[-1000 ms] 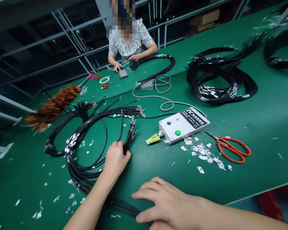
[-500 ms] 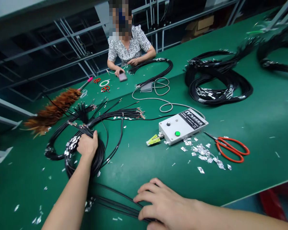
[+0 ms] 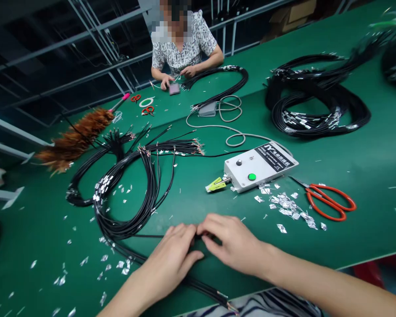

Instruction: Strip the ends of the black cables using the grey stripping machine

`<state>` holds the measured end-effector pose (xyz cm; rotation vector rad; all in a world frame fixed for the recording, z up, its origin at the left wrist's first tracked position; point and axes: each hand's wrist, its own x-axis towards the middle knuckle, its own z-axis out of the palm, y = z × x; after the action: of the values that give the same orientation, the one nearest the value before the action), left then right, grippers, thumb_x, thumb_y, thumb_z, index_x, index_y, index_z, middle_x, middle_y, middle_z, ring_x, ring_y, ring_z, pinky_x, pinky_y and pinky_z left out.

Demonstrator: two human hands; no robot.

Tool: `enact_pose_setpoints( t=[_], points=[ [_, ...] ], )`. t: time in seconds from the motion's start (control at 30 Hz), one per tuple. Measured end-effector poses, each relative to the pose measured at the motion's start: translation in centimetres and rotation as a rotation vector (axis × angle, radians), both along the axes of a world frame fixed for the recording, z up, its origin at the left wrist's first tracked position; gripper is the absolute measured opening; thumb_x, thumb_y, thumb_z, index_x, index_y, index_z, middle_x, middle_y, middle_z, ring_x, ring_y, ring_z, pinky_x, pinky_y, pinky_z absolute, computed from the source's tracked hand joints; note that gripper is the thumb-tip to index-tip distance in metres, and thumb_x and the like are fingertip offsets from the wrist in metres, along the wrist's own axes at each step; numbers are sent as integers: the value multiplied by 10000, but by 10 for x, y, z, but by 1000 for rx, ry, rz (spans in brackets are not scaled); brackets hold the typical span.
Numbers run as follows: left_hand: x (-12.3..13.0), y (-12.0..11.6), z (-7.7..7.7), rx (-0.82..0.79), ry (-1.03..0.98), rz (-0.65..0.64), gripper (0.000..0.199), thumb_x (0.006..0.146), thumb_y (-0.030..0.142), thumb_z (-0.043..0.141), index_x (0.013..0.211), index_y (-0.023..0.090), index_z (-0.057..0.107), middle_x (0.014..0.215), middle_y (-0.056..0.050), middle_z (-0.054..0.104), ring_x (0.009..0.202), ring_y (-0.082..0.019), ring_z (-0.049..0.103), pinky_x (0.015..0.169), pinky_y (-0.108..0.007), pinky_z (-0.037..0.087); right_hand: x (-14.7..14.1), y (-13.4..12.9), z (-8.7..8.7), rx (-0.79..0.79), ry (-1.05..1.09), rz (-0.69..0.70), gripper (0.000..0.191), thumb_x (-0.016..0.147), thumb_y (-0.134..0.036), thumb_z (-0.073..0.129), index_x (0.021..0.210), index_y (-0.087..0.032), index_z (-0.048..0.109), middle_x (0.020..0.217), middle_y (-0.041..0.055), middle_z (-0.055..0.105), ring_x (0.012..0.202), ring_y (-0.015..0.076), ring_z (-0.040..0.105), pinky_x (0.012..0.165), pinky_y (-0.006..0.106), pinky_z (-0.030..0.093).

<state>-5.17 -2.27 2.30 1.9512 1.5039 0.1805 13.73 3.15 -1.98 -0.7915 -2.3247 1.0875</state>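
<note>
My left hand (image 3: 174, 255) and my right hand (image 3: 229, 240) meet low over the near part of the green table. A single thin black cable (image 3: 148, 236) runs from the left in under my left fingers, which close over it. Right at those fingertips, my right thumb and forefinger pinch a dark piece of the cable, mostly hidden. Beyond my left hand lies a coil of black cables (image 3: 148, 193) with silver labels. Below my left wrist passes a bundle of black cables (image 3: 207, 290), its stripped wire ends near my lap.
A white control box (image 3: 260, 165) with a green button and yellow clip stands ahead, beside orange-handled scissors (image 3: 331, 202) and foil scraps (image 3: 288, 204). More cable coils (image 3: 320, 110) lie at right. A feather duster (image 3: 81, 136) lies at left. Across the table sits a person (image 3: 185, 48).
My left hand has let go of the coil and come right and nearer, beside my right hand. The right hand has moved up and now pinches a cable. The view has shifted slightly.
</note>
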Motion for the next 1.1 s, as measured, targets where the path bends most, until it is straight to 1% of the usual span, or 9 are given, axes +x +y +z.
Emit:
enact_pose_setpoints(
  t=[0.1, 0.2, 0.3, 0.43, 0.5, 0.67, 0.97, 1.03, 1.1],
  points=[
    [7, 4, -7, 43, -56, 83, 130, 969, 202, 436, 951, 218, 564, 913, -28, 659, 859, -196, 617, 777, -316, 486, 13, 16, 2, -222, 184, -97, 212, 799, -95, 675, 987, -187, 643, 953, 21, 650, 782, 133, 654, 720, 254, 539],
    [13, 13, -10, 88, -57, 133, 156, 977, 224, 416, 881, 218, 539, 841, -22, 647, 814, -198, 619, 727, -306, 477, 27, 22, 2, -373, 256, -180, 222, 786, -151, 706, 998, -197, 656, 912, 22, 694, 807, 155, 677, 739, 277, 559],
    [28, 17, -10, 117, -73, 132, 105, 958, 225, 446, 911, 217, 539, 860, -31, 648, 794, -202, 617, 718, -316, 482, 33, 21, 2, -471, 314, -229, 142, 817, -193, 665, 959, -194, 658, 840, 24, 721, 783, 163, 693, 734, 291, 573],
    [50, 23, -7, 207, -187, 134, 110, 957, 206, 435, 943, 215, 544, 899, -47, 653, 809, -193, 624, 722, -306, 484, 37, 21, 2, -545, 432, -275, 165, 814, -257, 681, 960, -188, 648, 887, 43, 723, 824, 173, 708, 782, 307, 592],
    [55, 28, -7, 253, -229, 164, 128, 961, 200, 433, 913, 217, 550, 850, -33, 657, 784, -182, 627, 703, -289, 475, 40, 23, 3, -511, 472, -332, 164, 825, -273, 679, 964, -189, 658, 932, 51, 709, 833, 167, 703, 786, 298, 594],
    [54, 33, -8, 253, -318, 265, 136, 951, 220, 482, 916, 216, 613, 755, 0, 668, 653, -144, 616, 621, -245, 466, 46, 21, 7, -275, 487, -409, 126, 875, -247, 633, 965, -201, 708, 923, 57, 672, 783, 152, 662, 702, 264, 586],
    [56, 31, -14, 259, -357, 320, 113, 921, 208, 538, 877, 200, 642, 712, 7, 667, 620, -134, 616, 586, -235, 463, 36, 23, 4, -387, 427, -404, 125, 863, -298, 636, 856, -183, 685, 806, 33, 677, 725, 156, 649, 660, 266, 546],
    [55, 32, -14, 252, -316, 283, 123, 928, 208, 529, 877, 202, 641, 754, -5, 683, 672, -151, 633, 633, -260, 479, 40, 24, 3, -351, 388, -389, 124, 864, -281, 618, 825, -182, 681, 780, 27, 670, 700, 147, 631, 632, 254, 523],
    [51, 29, -13, 271, -241, 211, 119, 929, 214, 529, 954, 209, 645, 890, -41, 702, 822, -195, 650, 739, -313, 494, 50, 23, 4, -297, 312, -363, 124, 866, -274, 612, 837, -187, 695, 787, 27, 676, 689, 142, 622, 617, 251, 510]
  ],
)
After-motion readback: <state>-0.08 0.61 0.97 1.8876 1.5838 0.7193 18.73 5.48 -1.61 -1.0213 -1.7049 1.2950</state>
